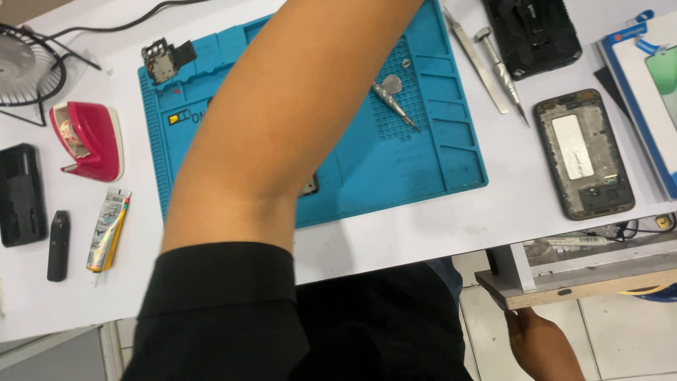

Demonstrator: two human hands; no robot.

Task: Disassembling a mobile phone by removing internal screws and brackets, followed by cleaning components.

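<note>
My left forearm (282, 120) stretches from the black sleeve at the lower left across the blue repair mat (437, 148) to the top edge; its hand is out of frame. Part of a small dark phone piece (309, 185) shows under the arm on the mat. My right hand (543, 344) is low at the bottom right, just under the front edge of an open wooden drawer (585, 282); its fingers cannot be made out. A small screwdriver (395, 104) lies on the mat to the right of the arm.
On the white table: a stripped phone frame (584, 154), tweezers (476, 60), a second screwdriver (502, 70), a black case (532, 32), a blue-and-white box (645, 92). On the left: a black component (166, 60), pink tape dispenser (88, 141), glue tube (108, 229), black devices (21, 194), fan (25, 67).
</note>
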